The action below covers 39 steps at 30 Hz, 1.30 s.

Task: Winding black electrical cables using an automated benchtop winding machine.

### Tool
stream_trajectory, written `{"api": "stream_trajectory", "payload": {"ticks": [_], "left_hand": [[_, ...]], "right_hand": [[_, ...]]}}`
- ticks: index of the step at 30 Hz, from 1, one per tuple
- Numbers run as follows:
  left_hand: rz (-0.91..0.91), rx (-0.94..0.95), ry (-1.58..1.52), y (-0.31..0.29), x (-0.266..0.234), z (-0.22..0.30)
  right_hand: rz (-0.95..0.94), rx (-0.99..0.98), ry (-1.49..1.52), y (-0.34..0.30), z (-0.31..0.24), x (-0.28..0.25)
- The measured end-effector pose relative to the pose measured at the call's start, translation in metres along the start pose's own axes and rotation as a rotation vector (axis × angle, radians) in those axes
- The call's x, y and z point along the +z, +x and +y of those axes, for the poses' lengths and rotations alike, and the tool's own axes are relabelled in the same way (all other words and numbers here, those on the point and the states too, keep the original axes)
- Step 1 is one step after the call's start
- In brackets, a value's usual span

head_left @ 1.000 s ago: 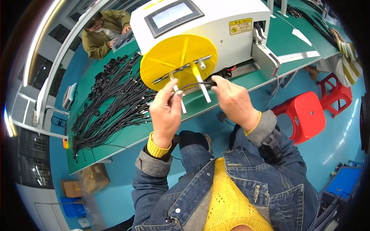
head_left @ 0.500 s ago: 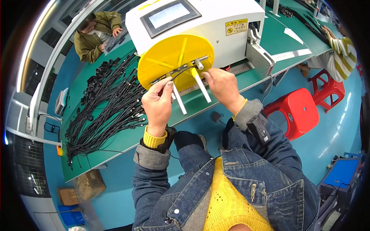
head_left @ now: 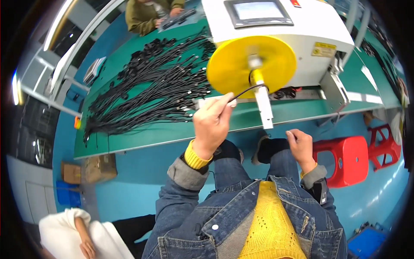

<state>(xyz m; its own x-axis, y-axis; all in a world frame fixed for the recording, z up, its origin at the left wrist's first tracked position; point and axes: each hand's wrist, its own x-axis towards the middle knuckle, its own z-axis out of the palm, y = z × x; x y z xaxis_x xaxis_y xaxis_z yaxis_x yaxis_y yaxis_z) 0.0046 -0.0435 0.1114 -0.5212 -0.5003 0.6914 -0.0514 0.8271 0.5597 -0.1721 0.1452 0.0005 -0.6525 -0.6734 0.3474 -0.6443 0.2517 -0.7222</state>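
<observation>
A thin black cable runs from the fingers of my left hand to the winding posts of a white machine. My left thumb and fingers pinch its end. The cable bends around the posts, which stick out from a yellow disc. Disc and posts are smeared by motion. Lower right of the posts, apart from the machine, my right hand hangs above my lap with its fingers curled in and nothing showing in them.
Many black cables lie spread on the green table at left. A person in an olive sleeve works behind them. Someone in white is at lower left. Red stools stand at right, cardboard boxes below the table's left end.
My right hand has left the posts and dropped toward my lap. My left hand has drawn back, still on the cable. The disc has turned into a blur. The view has shifted.
</observation>
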Motion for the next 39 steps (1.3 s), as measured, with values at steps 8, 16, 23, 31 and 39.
{"api": "stream_trajectory", "payload": {"ticks": [8, 16, 23, 31, 39], "left_hand": [[-0.021, 0.113, 0.064, 0.0, 0.008, 0.017], [-0.039, 0.0, 0.004, -0.022, 0.021, 0.025], [-0.034, 0.169, 0.121, -0.01, 0.027, 0.041], [-0.114, 0.335, 0.447, 0.003, 0.034, 0.058], [-0.059, 0.384, 0.557, 0.003, 0.024, 0.077]], "right_hand": [[-0.075, -0.021, 0.029, -0.005, 0.0, -0.001], [-0.113, -0.009, 0.036, -0.01, 0.004, -0.002], [-0.099, -0.083, 0.1, 0.012, -0.026, -0.017], [-0.026, -0.329, 0.238, 0.046, -0.093, -0.019], [-0.13, -0.152, 0.496, 0.04, -0.089, -0.008]]}}
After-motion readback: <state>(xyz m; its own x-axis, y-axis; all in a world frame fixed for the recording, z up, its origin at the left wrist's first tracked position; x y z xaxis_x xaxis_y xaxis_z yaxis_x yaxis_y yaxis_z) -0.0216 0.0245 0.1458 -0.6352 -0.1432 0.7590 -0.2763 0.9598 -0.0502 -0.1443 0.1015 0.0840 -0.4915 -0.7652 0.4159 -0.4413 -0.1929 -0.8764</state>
